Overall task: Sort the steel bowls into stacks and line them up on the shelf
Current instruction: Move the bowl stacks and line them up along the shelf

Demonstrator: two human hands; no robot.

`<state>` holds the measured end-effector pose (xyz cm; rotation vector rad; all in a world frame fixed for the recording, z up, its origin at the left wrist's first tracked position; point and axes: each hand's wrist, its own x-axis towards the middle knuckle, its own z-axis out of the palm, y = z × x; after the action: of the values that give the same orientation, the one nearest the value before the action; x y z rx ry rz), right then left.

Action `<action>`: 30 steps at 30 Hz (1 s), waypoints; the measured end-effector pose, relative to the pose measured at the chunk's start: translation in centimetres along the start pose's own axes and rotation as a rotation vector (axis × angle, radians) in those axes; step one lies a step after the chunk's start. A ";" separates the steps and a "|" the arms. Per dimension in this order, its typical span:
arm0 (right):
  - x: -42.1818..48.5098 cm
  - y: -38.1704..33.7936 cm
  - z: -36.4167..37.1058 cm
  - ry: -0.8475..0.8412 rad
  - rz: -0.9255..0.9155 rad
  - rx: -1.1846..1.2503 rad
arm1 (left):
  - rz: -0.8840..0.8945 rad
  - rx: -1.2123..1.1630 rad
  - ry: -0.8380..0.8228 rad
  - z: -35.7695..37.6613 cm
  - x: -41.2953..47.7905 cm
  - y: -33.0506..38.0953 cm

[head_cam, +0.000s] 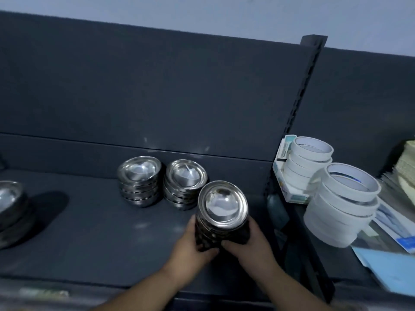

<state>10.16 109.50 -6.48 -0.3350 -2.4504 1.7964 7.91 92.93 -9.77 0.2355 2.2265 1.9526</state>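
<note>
Left grip (190,243) and right grip (251,243) both curled round a tilted bowl stack (222,207), near a second stack (185,186) and third stack (140,182) on the shelf (89,221).

No text, label or number can be read anywhere. The box (278,171) behind the tape rolls (307,162) carries dark and blue printing on its side, but it is too blurred to make out. The printed sheet (402,241) lying beneath the nearer rolls shows a blue patch with pale marks, and these are also illegible.
</note>
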 end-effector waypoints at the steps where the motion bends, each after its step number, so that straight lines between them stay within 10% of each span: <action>1: -0.7 -0.1 0.3 -0.030 -0.008 0.018 | -0.022 -0.019 0.028 -0.5 -1.0 0.0; 15: -6.4 -5.2 11.0 -0.420 -0.033 0.122 | -0.086 0.038 0.341 -13.2 -11.9 0.7; 30: -9.1 -9.3 27.4 -0.284 -0.040 0.128 | -0.077 0.125 0.172 -31.3 -12.1 -2.1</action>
<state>12.45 79.30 -5.52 -0.0214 -2.4774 2.0996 12.42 59.68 -7.55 -0.0036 2.4285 1.8613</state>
